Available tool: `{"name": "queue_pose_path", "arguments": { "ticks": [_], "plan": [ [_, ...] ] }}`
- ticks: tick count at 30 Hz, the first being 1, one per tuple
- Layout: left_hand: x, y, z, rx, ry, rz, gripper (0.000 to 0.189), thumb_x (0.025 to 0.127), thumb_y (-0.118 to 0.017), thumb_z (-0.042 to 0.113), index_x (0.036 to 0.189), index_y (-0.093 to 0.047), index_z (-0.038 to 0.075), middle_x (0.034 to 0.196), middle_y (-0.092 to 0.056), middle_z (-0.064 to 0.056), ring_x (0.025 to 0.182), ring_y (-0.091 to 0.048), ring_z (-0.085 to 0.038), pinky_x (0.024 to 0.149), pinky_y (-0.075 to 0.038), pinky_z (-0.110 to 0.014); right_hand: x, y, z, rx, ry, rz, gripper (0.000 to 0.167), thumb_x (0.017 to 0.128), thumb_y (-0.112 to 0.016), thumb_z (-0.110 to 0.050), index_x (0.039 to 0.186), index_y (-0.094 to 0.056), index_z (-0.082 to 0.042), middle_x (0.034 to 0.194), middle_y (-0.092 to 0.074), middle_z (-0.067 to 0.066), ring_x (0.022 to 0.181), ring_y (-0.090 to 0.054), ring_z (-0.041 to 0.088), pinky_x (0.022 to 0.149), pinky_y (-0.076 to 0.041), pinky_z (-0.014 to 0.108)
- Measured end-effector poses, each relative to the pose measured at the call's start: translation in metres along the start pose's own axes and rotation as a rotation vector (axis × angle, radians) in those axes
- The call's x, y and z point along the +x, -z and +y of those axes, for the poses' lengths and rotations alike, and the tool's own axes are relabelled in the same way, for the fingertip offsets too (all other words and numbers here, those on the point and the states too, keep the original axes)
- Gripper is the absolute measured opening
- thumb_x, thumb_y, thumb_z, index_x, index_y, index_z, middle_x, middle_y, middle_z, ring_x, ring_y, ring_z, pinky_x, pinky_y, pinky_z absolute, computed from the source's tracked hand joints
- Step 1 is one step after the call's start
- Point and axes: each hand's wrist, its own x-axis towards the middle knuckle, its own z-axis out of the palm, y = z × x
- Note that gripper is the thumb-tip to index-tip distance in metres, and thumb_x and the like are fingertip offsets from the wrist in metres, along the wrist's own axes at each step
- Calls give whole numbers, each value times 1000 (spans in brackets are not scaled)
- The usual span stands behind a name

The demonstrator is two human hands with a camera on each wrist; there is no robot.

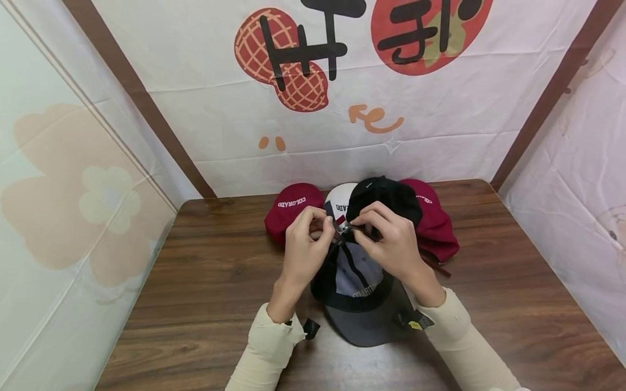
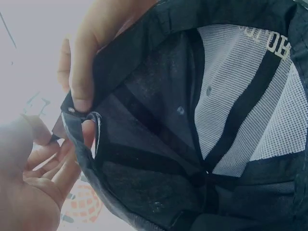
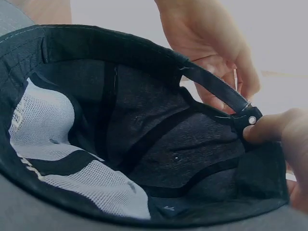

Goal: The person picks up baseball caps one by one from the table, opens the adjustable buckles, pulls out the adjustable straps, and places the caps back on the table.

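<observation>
A dark grey cap sits with its hollow side up and its brim toward me. Its light mesh panels and black inner band show in the right wrist view. At the cap's back, my left hand pinches the adjusting strap between thumb and fingers. My right hand grips the strap's other end, its thumb beside a small round metal fastener. The fingertips of both hands are close together over the opening at the back.
Behind the hands stand a maroon cap, a white cap, a black cap and another maroon cap. All are on a brown wooden table. A printed cloth wall rises at its far edge.
</observation>
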Motion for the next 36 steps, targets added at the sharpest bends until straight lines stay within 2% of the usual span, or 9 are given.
{"name": "queue_pose_path", "arguments": {
  "ticks": [5, 10, 14, 17, 20, 24, 29, 36],
  "plan": [
    [0, 1, -1, -53, 0, -23, 6, 103, -66, 2, 104, -65, -4, 95, -68, -17, 73, -77, -22, 69, -64, -24, 0, -2, -2, -5, -8, -24, 14, 88, -81, -3, 97, -79, -13, 100, -72, 1, 71, -61, 13, 58, -46, 27],
    [1, 2, -1, -53, -8, -23, 7, 103, -66, 3, 104, -65, -4, 95, -67, -17, 71, -76, -22, 69, -64, -24, -2, -6, -2, -9, 21, -70, 15, 88, -84, -10, 102, -80, -14, 103, -73, 2, 79, -68, 13, 63, -57, 30],
    [0, 3, 0, -64, -4, -37, 9, 103, -67, 3, 107, -63, -4, 98, -67, -17, 74, -75, -23, 72, -63, -22, -2, -8, -1, -16, 64, -45, 16, 86, -87, -11, 100, -80, -14, 101, -73, 3, 83, -71, 15, 63, -59, 32],
    [0, 4, -1, -110, 5, -82, 17, 100, -70, 1, 113, -59, -4, 108, -67, -18, 82, -74, -24, 77, -63, -22, -1, -8, 0, -19, 68, -15, 17, 84, -89, -9, 98, -80, -13, 100, -74, 3, 80, -70, 15, 63, -57, 32],
    [0, 4, -3, -133, -19, -152, 27, 95, -73, -3, 116, -56, -3, 119, -63, -17, 91, -72, -24, 82, -63, -26, -1, -6, 0, -21, 46, -3, 17, 84, -89, -7, 98, -80, -12, 101, -74, 3, 76, -68, 15, 63, -55, 31],
    [0, 4, -4, -75, -88, -212, 29, 91, -75, -6, 116, -60, -1, 125, -59, -14, 98, -69, -23, 84, -64, -32, 0, -4, -1, -18, 17, -2, 16, 86, -88, -7, 99, -79, -12, 101, -74, 4, 74, -67, 16, 64, -54, 30],
    [1, 4, -4, -5, -157, -161, 20, 92, -74, -6, 110, -69, 1, 117, -64, -14, 94, -69, -22, 82, -64, -36, -1, -3, 0, -1, 20, 5, 15, 86, -87, -7, 99, -79, -11, 100, -75, 4, 74, -66, 17, 63, -52, 28],
    [2, 2, -3, 55, -207, -102, 14, 94, -74, -4, 104, -71, 4, 104, -69, -10, 87, -66, -20, 79, -61, -30, -2, -4, 3, 13, 57, 36, 9, 88, -83, -8, 96, -80, -9, 96, -75, 4, 72, -65, 17, 60, -51, 27]
  ]
}}
